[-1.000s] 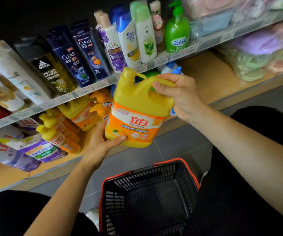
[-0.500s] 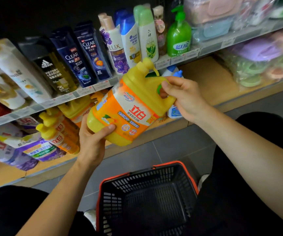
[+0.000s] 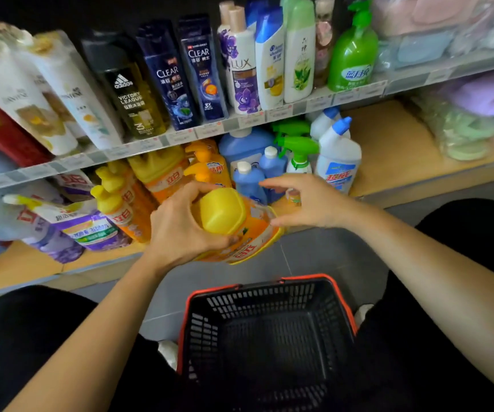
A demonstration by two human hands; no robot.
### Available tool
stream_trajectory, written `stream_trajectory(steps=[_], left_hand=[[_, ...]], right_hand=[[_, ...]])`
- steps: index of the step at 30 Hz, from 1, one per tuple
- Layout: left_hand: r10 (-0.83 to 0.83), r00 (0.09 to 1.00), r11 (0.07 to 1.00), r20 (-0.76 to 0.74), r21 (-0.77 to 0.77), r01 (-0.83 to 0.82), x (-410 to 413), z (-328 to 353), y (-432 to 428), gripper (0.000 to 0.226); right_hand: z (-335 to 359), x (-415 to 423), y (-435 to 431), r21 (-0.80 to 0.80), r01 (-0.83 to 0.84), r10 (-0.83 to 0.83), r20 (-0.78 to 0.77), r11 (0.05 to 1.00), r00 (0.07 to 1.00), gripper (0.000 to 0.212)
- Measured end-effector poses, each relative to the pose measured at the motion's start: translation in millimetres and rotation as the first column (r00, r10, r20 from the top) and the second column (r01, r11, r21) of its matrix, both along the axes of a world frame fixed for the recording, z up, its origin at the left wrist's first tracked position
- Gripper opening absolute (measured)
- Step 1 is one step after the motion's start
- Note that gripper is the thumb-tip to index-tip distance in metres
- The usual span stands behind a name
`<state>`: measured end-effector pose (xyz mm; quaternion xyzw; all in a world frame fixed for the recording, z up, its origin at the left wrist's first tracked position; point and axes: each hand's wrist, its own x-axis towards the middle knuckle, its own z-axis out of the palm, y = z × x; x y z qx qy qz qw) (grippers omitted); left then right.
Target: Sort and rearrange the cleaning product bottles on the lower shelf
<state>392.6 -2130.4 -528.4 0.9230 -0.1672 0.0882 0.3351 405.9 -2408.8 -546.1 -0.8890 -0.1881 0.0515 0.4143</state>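
Note:
A big yellow detergent jug (image 3: 236, 227) with an orange label lies tipped over, its yellow base toward me, at the front edge of the lower shelf (image 3: 388, 162). My left hand (image 3: 180, 230) grips it from the left side. My right hand (image 3: 308, 200) hovers just right of the jug with fingers spread, holding nothing. Behind stand more yellow detergent bottles (image 3: 162, 173), small blue bottles (image 3: 248, 179), a green spray bottle (image 3: 297, 150) and a white toilet-cleaner bottle (image 3: 339, 157).
A black basket with a red rim (image 3: 269, 331) sits on the grey floor between my knees. Purple refill pouches (image 3: 70, 227) lie at the shelf's left. Shampoo bottles (image 3: 198, 69) line the upper shelf. Bare wood shows on the lower shelf's right part.
The jug has tipped from upright onto its side and dropped to the shelf edge. My right hand has let go of its handle; my left hand moved from under it to its side.

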Motion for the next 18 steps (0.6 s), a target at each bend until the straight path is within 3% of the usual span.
stream_trajectory(steps=[2,4,6,12,18], left_hand=[[-0.050,0.999,0.992,-0.007,0.112,0.051,-4.2,-4.7,-2.8,0.082],[-0.097,0.995,0.982,-0.019,0.160,0.099,-7.6,-8.5,-4.5,0.084],[-0.126,0.992,0.976,-0.029,0.175,0.129,-10.1,-9.3,-5.7,0.086],[-0.171,0.985,0.972,0.010,0.165,0.167,-11.5,-8.2,-1.9,0.088],[-0.264,0.964,0.957,0.001,0.121,0.262,-7.3,-7.7,3.3,0.087]], right_hand=[[-15.8,-3.3,15.5,-0.076,-0.139,0.133,-0.077,0.987,0.988,0.083],[-30.1,-5.7,27.5,-0.072,-0.197,0.188,-0.116,0.978,0.975,0.074],[-36.4,-9.2,34.3,-0.040,-0.194,0.189,-0.105,0.980,0.976,0.069],[-43.0,-18.7,44.3,0.189,-0.126,0.146,-0.094,0.974,0.985,0.087],[-43.2,-22.4,46.7,0.281,-0.054,0.077,-0.071,0.958,0.995,0.088]])
